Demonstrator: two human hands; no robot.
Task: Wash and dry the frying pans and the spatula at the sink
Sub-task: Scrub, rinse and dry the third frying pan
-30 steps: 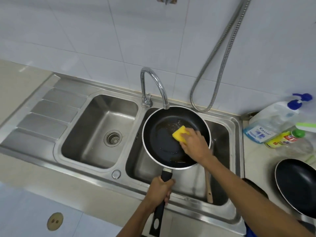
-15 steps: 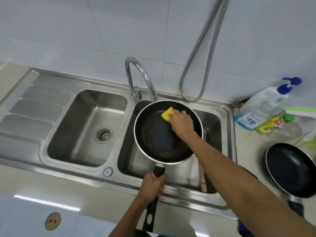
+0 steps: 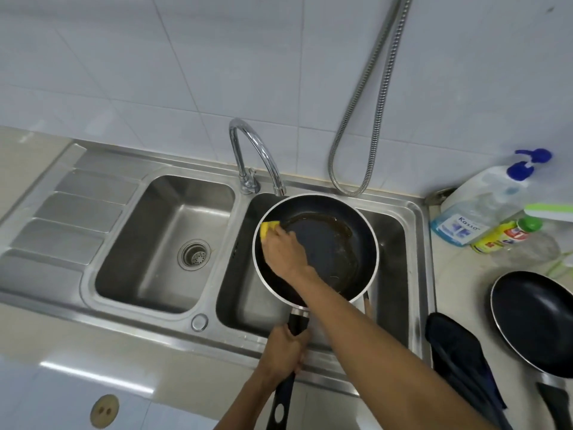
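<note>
Two hands busy: L hand (image 3: 283,352) grips pan (image 3: 335,243) by handle (image 3: 281,398); R hand (image 3: 286,251) holds sponge (image 3: 269,228) against pan's left rim.

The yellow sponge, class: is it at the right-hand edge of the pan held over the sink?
No, the right hand holds the yellow sponge at the frying pan's left rim.

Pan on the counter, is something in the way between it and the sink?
Yes. A dark cloth lies on the counter between that pan and the sink. The other pan, gripped by the left hand and scrubbed by the right hand with a sponge, hangs over the right basin.
</note>
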